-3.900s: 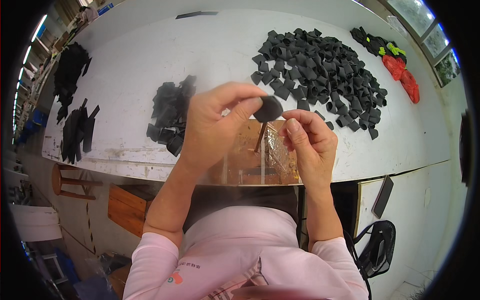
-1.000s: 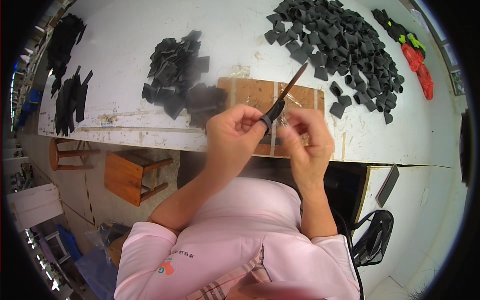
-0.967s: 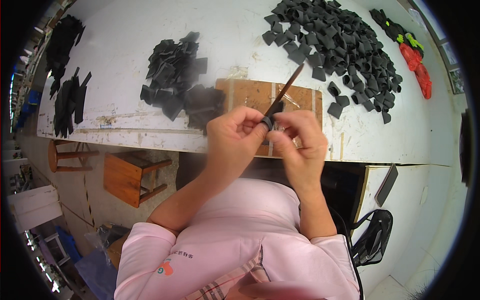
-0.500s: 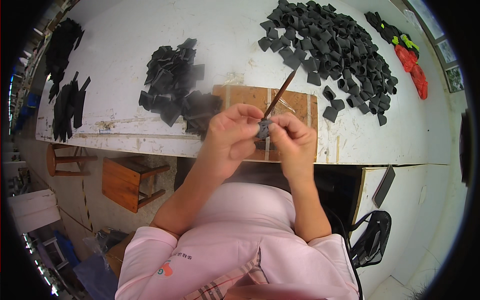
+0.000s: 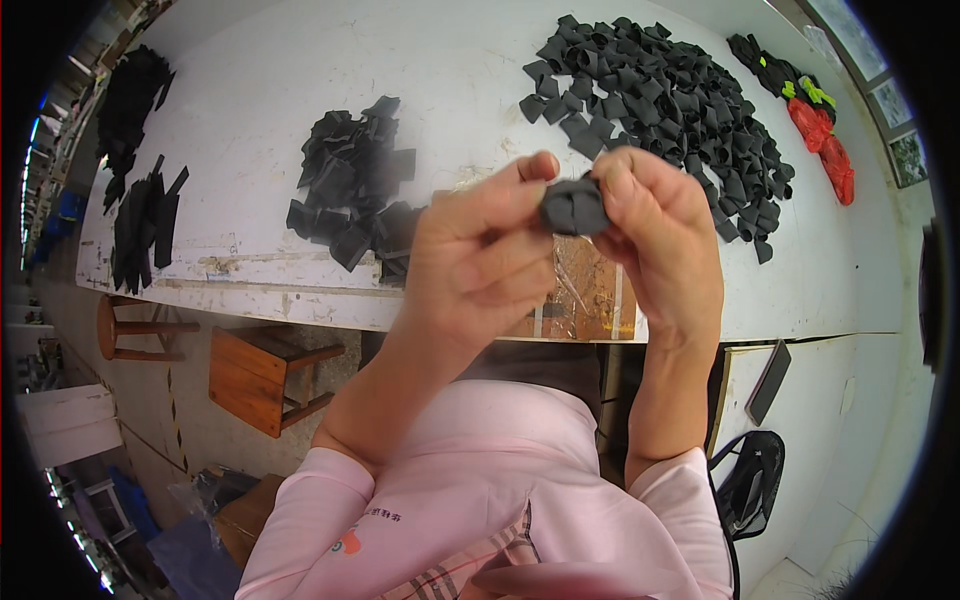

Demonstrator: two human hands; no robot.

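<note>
My left hand (image 5: 480,265) and my right hand (image 5: 660,235) are raised close to the camera and pinch one small black folded fabric piece (image 5: 573,207) between their fingertips. Both hands grip it, the left from the left side, the right from above and the right. Beneath the hands lies a brown wooden board (image 5: 585,295) at the near edge of the white table (image 5: 250,110). The thin stick seen earlier is out of sight.
A big heap of black pieces (image 5: 660,110) covers the table's far right, a smaller pile (image 5: 350,190) lies left of centre, and black strips (image 5: 145,205) at the far left. Red and green items (image 5: 815,130) sit at the right edge. Wooden stools (image 5: 260,375) stand below.
The hands have lifted from the board toward the camera with the black piece. The thin brown stick that stuck out of the piece is no longer visible.
</note>
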